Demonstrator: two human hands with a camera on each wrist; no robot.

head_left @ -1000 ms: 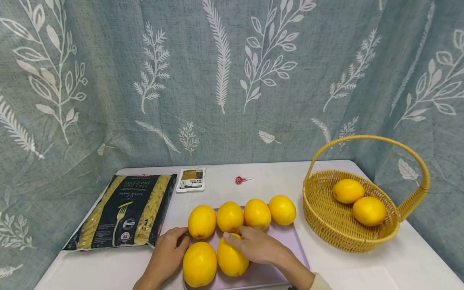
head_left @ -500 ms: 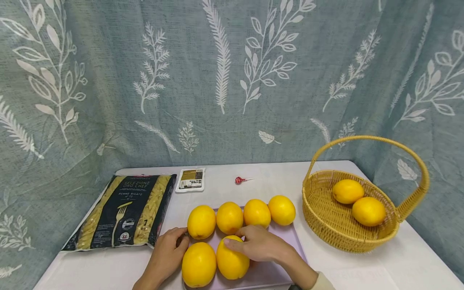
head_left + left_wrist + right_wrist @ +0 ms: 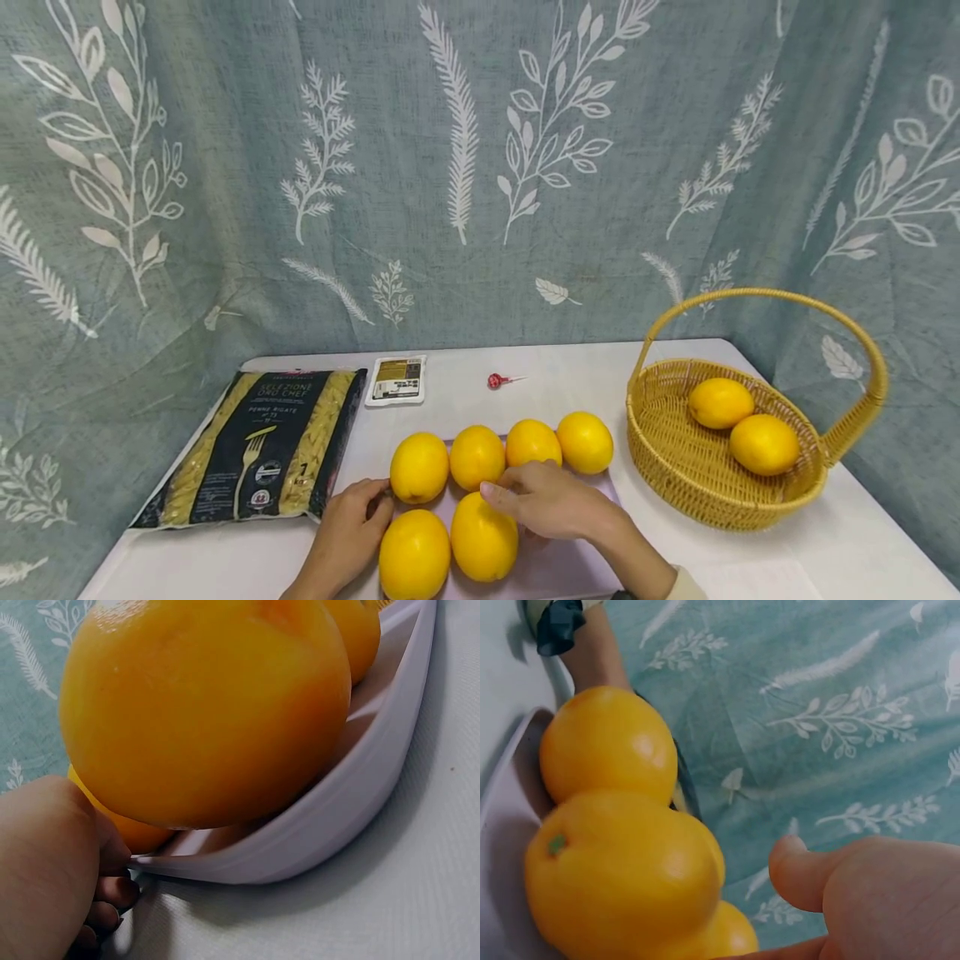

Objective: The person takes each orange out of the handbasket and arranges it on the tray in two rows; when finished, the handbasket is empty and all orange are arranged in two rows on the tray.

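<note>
A shallow lilac tray (image 3: pixel 573 567) bears a back row of several oranges (image 3: pixel 418 467) and two more in front. My left hand (image 3: pixel 347 533) pinches the tray's left rim between thumb and fingers, as the left wrist view shows at the rim (image 3: pixel 360 791). Close by sits the front left orange (image 3: pixel 414 557). My right hand (image 3: pixel 558 502) is beside and above the other front orange (image 3: pixel 484 540). In the right wrist view its thumb (image 3: pixel 799 874) is straight and apart from that orange (image 3: pixel 622 870); its other fingers are mostly hidden.
A woven basket (image 3: pixel 697 492) with a tall handle holds two oranges (image 3: pixel 763 444) at the right. To the left lies a bag of penne (image 3: pixel 258 450). Behind the tray are a small flat packet (image 3: pixel 397 379) and a red lollipop (image 3: pixel 496 381). A patterned curtain (image 3: pixel 465 275) closes off the back.
My right hand has eased off the front orange, its thumb shifting right and away from the fruit. The left hand keeps its hold on the tray. The head view has tilted slightly.
</note>
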